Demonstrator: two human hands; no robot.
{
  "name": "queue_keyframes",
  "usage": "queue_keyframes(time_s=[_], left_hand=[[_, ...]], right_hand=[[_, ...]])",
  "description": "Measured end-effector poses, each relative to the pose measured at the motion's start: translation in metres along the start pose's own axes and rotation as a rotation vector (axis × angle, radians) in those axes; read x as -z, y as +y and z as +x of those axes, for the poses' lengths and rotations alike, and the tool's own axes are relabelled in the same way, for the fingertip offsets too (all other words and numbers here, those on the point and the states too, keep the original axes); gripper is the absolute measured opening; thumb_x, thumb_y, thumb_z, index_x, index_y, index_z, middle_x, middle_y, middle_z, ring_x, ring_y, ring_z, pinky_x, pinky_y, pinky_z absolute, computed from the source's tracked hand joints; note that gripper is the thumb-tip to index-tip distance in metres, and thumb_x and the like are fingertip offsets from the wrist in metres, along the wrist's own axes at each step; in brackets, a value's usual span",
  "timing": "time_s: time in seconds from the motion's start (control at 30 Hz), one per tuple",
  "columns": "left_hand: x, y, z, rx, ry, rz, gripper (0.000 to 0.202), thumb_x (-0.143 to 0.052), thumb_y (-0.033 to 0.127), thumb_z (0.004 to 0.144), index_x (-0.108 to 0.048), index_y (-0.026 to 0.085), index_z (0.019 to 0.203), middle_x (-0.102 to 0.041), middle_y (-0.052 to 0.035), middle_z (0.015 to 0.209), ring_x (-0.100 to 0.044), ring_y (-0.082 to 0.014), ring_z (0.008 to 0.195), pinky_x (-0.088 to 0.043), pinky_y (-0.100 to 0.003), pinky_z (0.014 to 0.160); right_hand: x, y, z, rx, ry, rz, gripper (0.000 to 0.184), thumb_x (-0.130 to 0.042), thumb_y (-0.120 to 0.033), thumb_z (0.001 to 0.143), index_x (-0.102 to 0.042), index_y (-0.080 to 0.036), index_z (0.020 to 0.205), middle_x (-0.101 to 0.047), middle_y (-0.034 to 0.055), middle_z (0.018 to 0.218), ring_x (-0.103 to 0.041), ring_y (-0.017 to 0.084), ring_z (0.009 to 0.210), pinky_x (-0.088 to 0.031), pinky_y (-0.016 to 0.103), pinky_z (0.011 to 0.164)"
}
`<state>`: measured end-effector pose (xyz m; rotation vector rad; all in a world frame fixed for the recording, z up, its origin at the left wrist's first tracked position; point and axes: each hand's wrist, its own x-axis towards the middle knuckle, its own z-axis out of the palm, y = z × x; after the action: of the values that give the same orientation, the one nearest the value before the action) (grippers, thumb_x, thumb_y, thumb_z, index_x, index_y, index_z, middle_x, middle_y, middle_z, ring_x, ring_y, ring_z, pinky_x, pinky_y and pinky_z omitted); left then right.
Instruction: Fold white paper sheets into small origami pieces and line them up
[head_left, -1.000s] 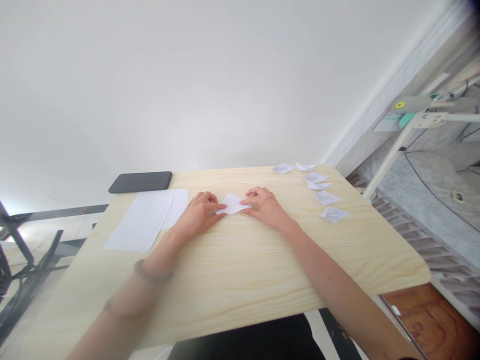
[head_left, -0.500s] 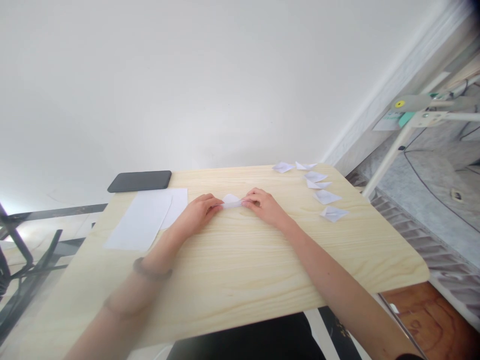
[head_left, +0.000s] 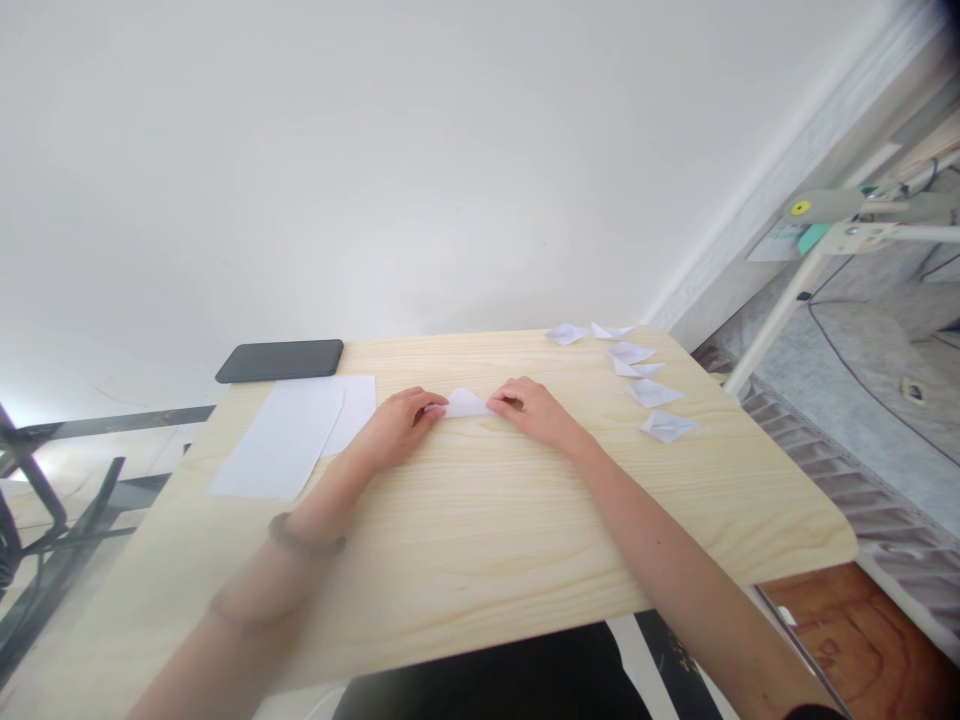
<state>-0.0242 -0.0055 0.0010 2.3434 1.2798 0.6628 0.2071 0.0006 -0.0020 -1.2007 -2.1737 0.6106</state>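
Observation:
A small folded white paper point(head_left: 465, 404) with a pointed top lies low over the middle of the table, stretched between my hands. My left hand point(head_left: 405, 420) pinches its left end between thumb and fingers. At the opposite end, my right hand point(head_left: 531, 410) has its thumb and fingertips closed on the corner. Several folded paper boats point(head_left: 667, 427) stand along the right side and far right corner of the table. White paper sheets point(head_left: 277, 440) overlap to the left of my left hand.
A dark phone-like slab point(head_left: 280, 361) rests at the far left corner, touching the sheets. The wooden table point(head_left: 480, 550) meets a white wall point(head_left: 450, 180) behind. To the right stands a white metal frame point(head_left: 795, 290); dark chair-like legs point(head_left: 75, 530) show at left.
The folded paper now lies flatter, its peak more pointed. My right hand's fingers have shifted slightly right along its end. The boats and sheets stay put.

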Motion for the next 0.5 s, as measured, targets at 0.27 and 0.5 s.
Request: queue_keyframes(time_s=[0.27, 0.5], left_hand=[[-0.0036, -0.0048, 0.0013, 0.014, 0.025, 0.037, 0.032, -0.038, 0.036, 0.083, -0.063, 0.022, 0.097, -0.061, -0.0055, 0.082, -0.051, -0.0215, 0.082, -0.039, -0.036, 0.078], [-0.0032, -0.0067, 0.0029, 0.072, 0.08, 0.052, 0.027, -0.046, 0.038, 0.078, -0.067, 0.025, 0.09, -0.06, -0.0047, 0.075, -0.047, -0.0244, 0.087, -0.036, -0.038, 0.081]], right_hand=[[-0.004, -0.0004, 0.0, 0.004, 0.0, -0.042, 0.022, -0.047, -0.023, 0.081, -0.062, -0.022, 0.098, -0.064, 0.0022, 0.09, -0.052, 0.013, 0.076, -0.038, 0.028, 0.073], [-0.0067, -0.0022, 0.0012, 0.046, -0.02, -0.104, 0.023, -0.042, -0.021, 0.084, -0.062, -0.02, 0.096, -0.063, 0.0037, 0.092, -0.055, 0.015, 0.085, -0.038, 0.029, 0.078]])
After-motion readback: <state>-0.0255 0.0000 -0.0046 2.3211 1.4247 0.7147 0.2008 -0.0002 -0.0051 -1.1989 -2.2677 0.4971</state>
